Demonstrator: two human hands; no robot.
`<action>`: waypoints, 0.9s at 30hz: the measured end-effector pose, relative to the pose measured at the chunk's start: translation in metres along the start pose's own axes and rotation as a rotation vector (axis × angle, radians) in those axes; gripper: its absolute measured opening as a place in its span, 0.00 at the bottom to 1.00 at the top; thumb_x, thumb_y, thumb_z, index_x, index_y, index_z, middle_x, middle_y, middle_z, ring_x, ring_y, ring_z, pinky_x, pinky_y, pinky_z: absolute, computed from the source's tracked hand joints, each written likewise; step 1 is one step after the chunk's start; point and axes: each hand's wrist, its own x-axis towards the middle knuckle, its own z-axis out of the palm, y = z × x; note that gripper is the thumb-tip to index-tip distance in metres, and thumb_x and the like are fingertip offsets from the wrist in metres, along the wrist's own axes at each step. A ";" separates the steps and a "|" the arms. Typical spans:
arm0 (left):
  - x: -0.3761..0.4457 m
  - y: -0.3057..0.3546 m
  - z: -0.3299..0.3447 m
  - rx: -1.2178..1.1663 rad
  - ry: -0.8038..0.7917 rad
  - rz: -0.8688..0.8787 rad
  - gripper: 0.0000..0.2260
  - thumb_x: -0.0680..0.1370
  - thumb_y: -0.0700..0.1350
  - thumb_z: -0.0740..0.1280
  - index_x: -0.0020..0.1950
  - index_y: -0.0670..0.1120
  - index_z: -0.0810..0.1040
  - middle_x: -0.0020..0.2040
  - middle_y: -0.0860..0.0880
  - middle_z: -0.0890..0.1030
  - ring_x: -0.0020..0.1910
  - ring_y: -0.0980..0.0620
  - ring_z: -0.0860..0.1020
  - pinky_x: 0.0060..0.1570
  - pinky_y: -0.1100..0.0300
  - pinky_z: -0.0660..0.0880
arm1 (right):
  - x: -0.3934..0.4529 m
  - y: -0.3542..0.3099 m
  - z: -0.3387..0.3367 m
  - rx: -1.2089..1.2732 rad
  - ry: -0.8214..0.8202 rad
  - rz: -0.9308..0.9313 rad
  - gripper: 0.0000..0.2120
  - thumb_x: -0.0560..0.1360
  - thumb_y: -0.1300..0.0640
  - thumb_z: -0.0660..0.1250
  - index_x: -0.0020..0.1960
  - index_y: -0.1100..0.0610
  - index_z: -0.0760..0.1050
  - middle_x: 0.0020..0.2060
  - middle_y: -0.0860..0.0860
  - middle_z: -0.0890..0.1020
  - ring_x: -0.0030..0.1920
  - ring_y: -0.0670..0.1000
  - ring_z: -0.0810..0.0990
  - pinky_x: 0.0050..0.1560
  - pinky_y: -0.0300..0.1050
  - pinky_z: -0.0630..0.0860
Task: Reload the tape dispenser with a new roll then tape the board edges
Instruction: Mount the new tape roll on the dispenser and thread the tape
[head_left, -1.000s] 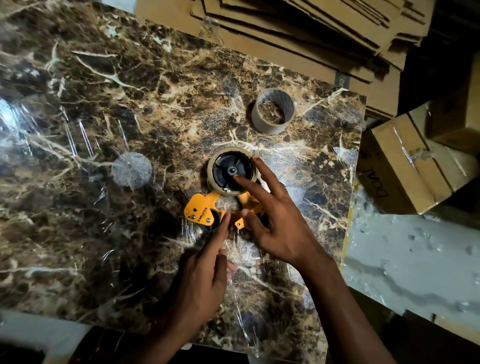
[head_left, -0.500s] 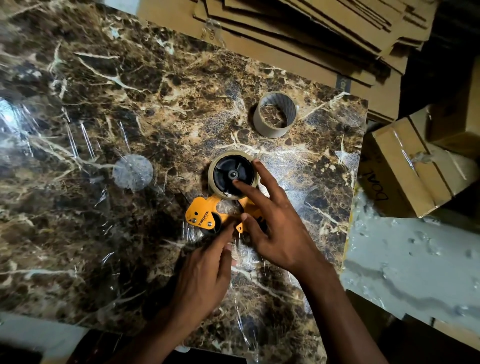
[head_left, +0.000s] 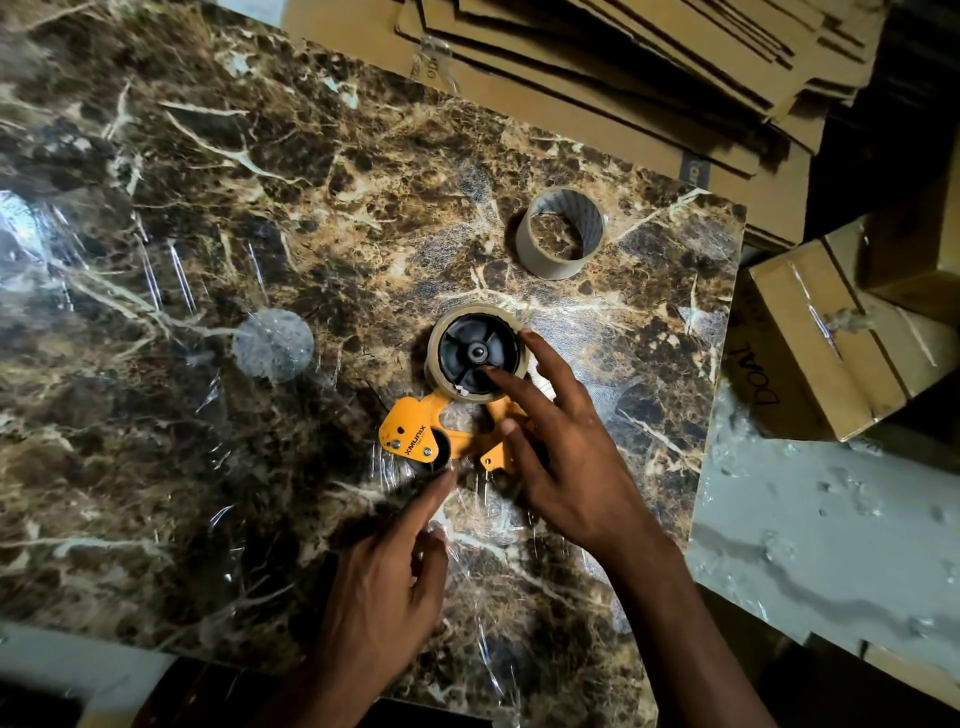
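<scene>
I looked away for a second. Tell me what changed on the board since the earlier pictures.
Very little. The left hand drew back slightly, its forefinger sliding from the yellow frame to the dispenser's black roller. The right hand stays spread over the dispenser, fingertips on the mounted tape roll. The empty cardboard core and the board have not moved.

Both forearms are bare from the bottom edge of the view up to the wrists, with no sleeve or cuff showing on either. The left hand (head_left: 384, 587) and the right hand (head_left: 566, 467) wear no gloves, rings, watch or bands. The visible fingernails (head_left: 508, 427) are short and unpainted.
</scene>
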 end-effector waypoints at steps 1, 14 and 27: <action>-0.001 0.001 -0.001 0.001 0.005 0.010 0.27 0.80 0.52 0.61 0.79 0.69 0.64 0.45 0.52 0.87 0.33 0.57 0.82 0.35 0.51 0.84 | 0.001 0.000 0.000 -0.004 0.007 0.003 0.20 0.83 0.53 0.59 0.76 0.49 0.68 0.81 0.48 0.52 0.75 0.49 0.63 0.73 0.53 0.70; 0.022 0.035 -0.002 0.138 -0.097 0.079 0.43 0.81 0.38 0.65 0.82 0.72 0.46 0.68 0.47 0.83 0.41 0.56 0.83 0.46 0.50 0.84 | 0.005 -0.003 0.003 -0.059 0.026 0.018 0.18 0.82 0.56 0.62 0.71 0.50 0.73 0.80 0.50 0.56 0.74 0.54 0.66 0.68 0.54 0.74; 0.021 0.042 0.001 -0.061 -0.174 -0.118 0.33 0.82 0.33 0.63 0.84 0.56 0.62 0.80 0.74 0.51 0.62 0.61 0.83 0.59 0.61 0.81 | 0.002 -0.001 0.003 -0.053 0.030 0.032 0.17 0.83 0.55 0.60 0.71 0.49 0.73 0.79 0.49 0.57 0.75 0.54 0.65 0.67 0.57 0.74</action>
